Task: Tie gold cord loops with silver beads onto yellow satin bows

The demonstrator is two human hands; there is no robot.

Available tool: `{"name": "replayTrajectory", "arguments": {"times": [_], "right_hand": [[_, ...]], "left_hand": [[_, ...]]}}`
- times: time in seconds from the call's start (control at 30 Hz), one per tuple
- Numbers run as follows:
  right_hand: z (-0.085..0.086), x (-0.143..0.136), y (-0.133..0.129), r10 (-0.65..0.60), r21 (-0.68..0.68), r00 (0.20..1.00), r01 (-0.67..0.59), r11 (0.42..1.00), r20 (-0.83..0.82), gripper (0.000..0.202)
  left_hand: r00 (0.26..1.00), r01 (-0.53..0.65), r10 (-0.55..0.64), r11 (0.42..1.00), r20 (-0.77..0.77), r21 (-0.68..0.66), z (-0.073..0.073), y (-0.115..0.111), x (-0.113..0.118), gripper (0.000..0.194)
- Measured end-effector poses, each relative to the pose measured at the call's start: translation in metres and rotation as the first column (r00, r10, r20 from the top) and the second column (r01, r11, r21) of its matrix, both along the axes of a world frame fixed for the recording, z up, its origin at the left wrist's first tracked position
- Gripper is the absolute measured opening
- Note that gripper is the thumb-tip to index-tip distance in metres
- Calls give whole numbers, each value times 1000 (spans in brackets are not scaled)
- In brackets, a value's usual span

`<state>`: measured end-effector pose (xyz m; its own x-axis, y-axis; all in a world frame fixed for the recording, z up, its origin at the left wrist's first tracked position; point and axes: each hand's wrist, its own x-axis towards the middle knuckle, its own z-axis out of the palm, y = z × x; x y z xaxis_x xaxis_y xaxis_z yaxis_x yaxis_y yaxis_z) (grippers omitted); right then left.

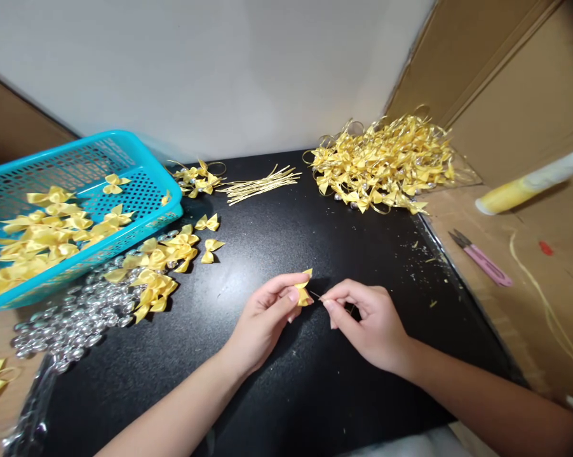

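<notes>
Between the thumb and fingers of my left hand (272, 311) is a small yellow ribbon bow (303, 296), held above the black board. My right hand (365, 320) is closed in a pinch on a thin needle (315, 294), whose tip points left at the bow. Whether the tip touches the bow I cannot tell. Left of my hands, loose yellow bows (155, 289) lie beside a heap of shiny silver beads (84, 311).
A blue basket (160, 219) with yellow bows stands at the left. Gold cords (262, 184) lie at the back, near a pile of finished-looking bows with loops (382, 165). On the right are pink-handled snips (481, 257), a thread spool (529, 184) and loose yellow thread (546, 304).
</notes>
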<state>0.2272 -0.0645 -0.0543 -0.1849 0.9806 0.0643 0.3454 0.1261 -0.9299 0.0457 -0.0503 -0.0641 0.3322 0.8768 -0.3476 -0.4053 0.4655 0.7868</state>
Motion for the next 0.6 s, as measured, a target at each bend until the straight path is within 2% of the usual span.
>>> {"name": "replayTrajectory", "arguments": {"times": [0.1,0.23,0.37,0.6], "right_hand": [[0,-1,-1,-1,38,999,-1,999,43,13],[-1,1,-1,-6,65,999,3,998,54,12],[-1,2,0,14,83,998,-19,996,65,12],[0,-1,2,41,185,997,-53,981,66,12]], "left_hand": [[1000,-9,10,999,17,-42,2,-1,1,20],[999,-44,44,999,-10,-14,2,-1,2,14],[999,-25,25,1000,-34,-18,0,-1,0,19],[992,37,-25,995,125,-95,1,2,-2,27]]}}
